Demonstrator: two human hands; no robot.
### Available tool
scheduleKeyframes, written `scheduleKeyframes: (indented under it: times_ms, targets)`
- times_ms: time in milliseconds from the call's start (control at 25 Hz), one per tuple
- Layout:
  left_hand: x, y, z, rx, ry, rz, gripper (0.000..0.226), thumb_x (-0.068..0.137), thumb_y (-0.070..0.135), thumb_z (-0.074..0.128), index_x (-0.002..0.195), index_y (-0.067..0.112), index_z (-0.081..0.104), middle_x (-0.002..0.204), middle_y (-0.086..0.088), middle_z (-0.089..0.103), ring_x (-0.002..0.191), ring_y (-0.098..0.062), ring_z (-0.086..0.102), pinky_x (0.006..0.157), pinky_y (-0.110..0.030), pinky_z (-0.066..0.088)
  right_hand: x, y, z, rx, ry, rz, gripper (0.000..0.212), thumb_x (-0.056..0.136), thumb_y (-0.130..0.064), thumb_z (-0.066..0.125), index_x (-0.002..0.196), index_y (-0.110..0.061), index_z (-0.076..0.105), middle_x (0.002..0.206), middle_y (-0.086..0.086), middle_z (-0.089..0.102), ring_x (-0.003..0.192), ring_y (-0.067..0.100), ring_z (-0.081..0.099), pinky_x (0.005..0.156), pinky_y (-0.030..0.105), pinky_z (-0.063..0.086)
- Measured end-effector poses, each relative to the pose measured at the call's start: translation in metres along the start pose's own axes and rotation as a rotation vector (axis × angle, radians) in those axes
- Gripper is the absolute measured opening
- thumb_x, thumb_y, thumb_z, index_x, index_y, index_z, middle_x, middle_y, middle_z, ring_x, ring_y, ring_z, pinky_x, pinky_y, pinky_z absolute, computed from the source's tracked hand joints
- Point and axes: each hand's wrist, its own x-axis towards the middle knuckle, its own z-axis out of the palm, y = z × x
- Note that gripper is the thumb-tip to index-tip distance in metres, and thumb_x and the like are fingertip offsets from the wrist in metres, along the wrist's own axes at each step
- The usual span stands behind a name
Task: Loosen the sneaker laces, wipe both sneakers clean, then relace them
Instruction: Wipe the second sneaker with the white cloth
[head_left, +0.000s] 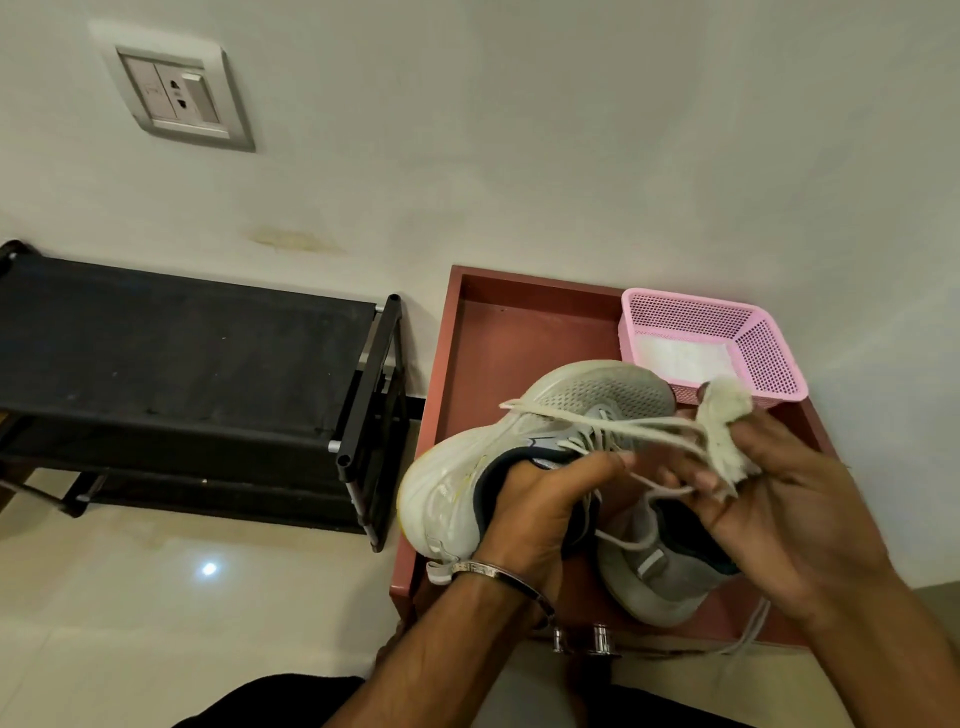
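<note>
The sneaker (524, 441) is held up above the red worktop (519, 332), over the second sneaker (665, 571) lying there. The left hand (540, 509) grips it by the collar, fingers curled inside. The right hand (769, 499) pinches a rag (722, 431) with the loose laces (597, 418) across its fingers. The rag may snag those laces and pull them free; a pink basket (711, 343) sits behind.

The room is dim and warm-toned. A small bright glare spot (209, 569) sits on the glossy floor (156, 597) at eight o'clock, mirroring a light overhead. The black shoe rack (182, 358) at nine o'clock sinks into shadow. Wide-angle bending curves the wall (519, 130) and switch plate (179, 96) toward eleven o'clock. Both hands look slightly soft.
</note>
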Motion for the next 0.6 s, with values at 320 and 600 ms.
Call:
scheduleKeyframes:
  times_ms: [320,600]
  targets:
    - [0.01,0.006,-0.002,-0.06,0.217,0.023,0.056,0.06,0.027,0.081,0.112,0.007,0.072,0.113,-0.015,0.073,0.112,-0.035,0.066,0.102,-0.052,0.049,-0.014,0.016,-0.004,-0.636,-0.213,0.371,0.031,0.089,-0.02,0.061,0.112,-0.003,0.051,0.084,0.021,0.066,0.067,0.031,0.065,0.06,0.035,0.054]
    - [0.009,0.006,-0.002,-0.024,0.22,0.066,0.049,0.065,0.021,0.078,0.111,0.007,0.072,0.111,-0.01,0.074,0.107,-0.027,0.069,0.098,-0.045,0.052,-0.026,0.011,-0.006,-1.169,-0.451,0.264,0.013,0.1,-0.037,0.052,0.101,-0.024,0.055,0.087,0.007,0.068,0.083,0.026,0.067,0.077,0.046,0.051]
